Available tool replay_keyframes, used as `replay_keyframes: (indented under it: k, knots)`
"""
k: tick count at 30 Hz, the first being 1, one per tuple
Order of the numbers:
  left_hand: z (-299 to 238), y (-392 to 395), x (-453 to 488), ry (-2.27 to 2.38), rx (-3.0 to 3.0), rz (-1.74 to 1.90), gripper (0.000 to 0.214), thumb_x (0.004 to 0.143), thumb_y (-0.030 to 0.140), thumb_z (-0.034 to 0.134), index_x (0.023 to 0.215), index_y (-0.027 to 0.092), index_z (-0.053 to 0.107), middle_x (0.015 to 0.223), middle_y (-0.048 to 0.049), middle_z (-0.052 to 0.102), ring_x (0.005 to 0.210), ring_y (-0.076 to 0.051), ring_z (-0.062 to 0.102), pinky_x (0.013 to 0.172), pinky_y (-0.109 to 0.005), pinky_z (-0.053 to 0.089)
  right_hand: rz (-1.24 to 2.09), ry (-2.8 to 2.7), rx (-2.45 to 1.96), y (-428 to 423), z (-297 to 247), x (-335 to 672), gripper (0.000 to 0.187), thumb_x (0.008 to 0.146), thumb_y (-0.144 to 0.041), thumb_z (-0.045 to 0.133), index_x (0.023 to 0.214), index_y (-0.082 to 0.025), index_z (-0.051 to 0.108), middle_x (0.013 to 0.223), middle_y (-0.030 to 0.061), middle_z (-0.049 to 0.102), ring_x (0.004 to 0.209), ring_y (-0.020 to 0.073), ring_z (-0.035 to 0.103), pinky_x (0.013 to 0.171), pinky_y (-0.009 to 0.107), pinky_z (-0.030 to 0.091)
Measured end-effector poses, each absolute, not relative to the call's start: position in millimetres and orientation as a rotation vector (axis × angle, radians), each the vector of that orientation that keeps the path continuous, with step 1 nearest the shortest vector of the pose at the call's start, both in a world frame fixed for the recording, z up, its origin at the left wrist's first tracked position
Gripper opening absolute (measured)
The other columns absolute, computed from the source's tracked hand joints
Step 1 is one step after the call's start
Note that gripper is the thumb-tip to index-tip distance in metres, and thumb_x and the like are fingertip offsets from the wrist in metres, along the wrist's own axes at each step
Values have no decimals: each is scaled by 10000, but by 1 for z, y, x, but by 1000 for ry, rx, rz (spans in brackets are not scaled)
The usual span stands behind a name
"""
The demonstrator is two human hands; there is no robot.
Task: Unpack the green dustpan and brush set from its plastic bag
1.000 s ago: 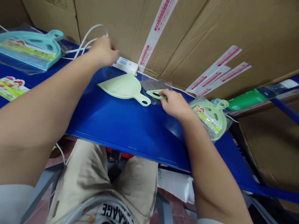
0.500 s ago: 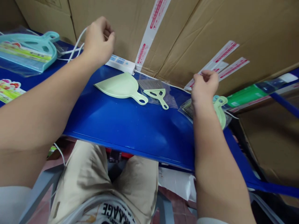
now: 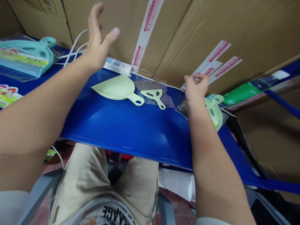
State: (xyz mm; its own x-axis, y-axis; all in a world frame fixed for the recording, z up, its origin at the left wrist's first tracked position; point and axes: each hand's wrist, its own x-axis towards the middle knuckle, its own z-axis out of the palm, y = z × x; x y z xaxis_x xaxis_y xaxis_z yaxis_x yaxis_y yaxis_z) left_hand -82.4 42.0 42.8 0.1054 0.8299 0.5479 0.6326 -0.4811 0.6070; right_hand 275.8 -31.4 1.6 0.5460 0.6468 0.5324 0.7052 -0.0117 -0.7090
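My left hand [image 3: 99, 40] is raised in front of the cardboard, its fingers spread with nothing in them. Over the right part of the blue table [image 3: 122, 131], my right hand [image 3: 197, 87] hovers with fingers curled loosely inward; nothing shows in it. Between my hands lie a pale green dustpan [image 3: 114, 87] and a small matching brush [image 3: 154, 94], which rests on clear plastic film [image 3: 167, 98]. Neither hand touches them. Partly behind my right forearm is another green dustpan [image 3: 214, 109] in a clear bag.
At the far left is a bagged light-blue dustpan [image 3: 44, 51], with a printed card [image 3: 9, 95] nearer me. A white power strip [image 3: 118, 65] and white cables [image 3: 75, 47] run along the cardboard wall [image 3: 168, 18]. A green-labelled bottle [image 3: 243, 93] lies at the right.
My left hand's fingers have gone from curled to spread. My right hand stays curled. The view has shifted slightly; the dustpan and brush lie as before.
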Motion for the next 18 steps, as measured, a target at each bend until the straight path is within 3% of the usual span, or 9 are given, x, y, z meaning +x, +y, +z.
replay_keyframes:
  k: [1,3,5,7,10,13,18]
  knots:
    - [41,46,-83,1411,2153,1403,829,1020,667,466,1652,175,255,1823,-12,373,1599,-88,365,1311,-249,334,-37,-1185,-1805,-40,8,261,186,935,-298,709,984,-270,532,912,17,666,915,236,708,908,415,600]
    - [38,54,-83,1329,2098,1587,628,899,700,629,1294,239,472,1441,-14,621,1270,-129,569,1124,-298,495,165,-1480,-2030,-57,18,234,263,867,-354,837,932,-254,603,887,33,704,896,256,720,907,417,599]
    - [37,57,-82,1282,2037,1701,489,832,681,665,963,284,411,1043,26,587,931,-119,549,923,-292,522,305,-1777,-2191,-71,25,211,293,812,-358,899,948,-236,670,884,48,738,877,282,740,904,425,599]
    - [38,56,-79,1279,2024,1741,473,814,647,649,839,299,328,848,56,462,776,-110,454,815,-287,479,286,-1904,-2251,-79,28,198,289,819,-277,872,1054,-209,717,930,71,771,889,294,757,908,422,595]
    - [42,49,-75,1329,2043,1689,428,854,596,632,775,290,343,754,71,405,718,-110,388,744,-286,419,206,-1871,-2239,-80,29,196,363,806,-148,801,1158,-191,723,972,85,798,915,295,769,909,413,602]
    - [47,42,-72,1394,2007,1671,383,909,490,617,737,284,344,724,73,392,712,-109,369,734,-278,392,182,-1747,-2148,-76,34,208,257,778,-136,813,998,-215,705,869,49,778,853,264,763,886,403,631]
    - [52,38,-68,1479,1961,1649,389,965,388,599,695,280,342,747,66,413,755,-98,402,778,-267,386,368,-1444,-2005,-75,44,230,219,770,-108,835,814,-221,652,672,-6,678,566,179,676,599,328,630]
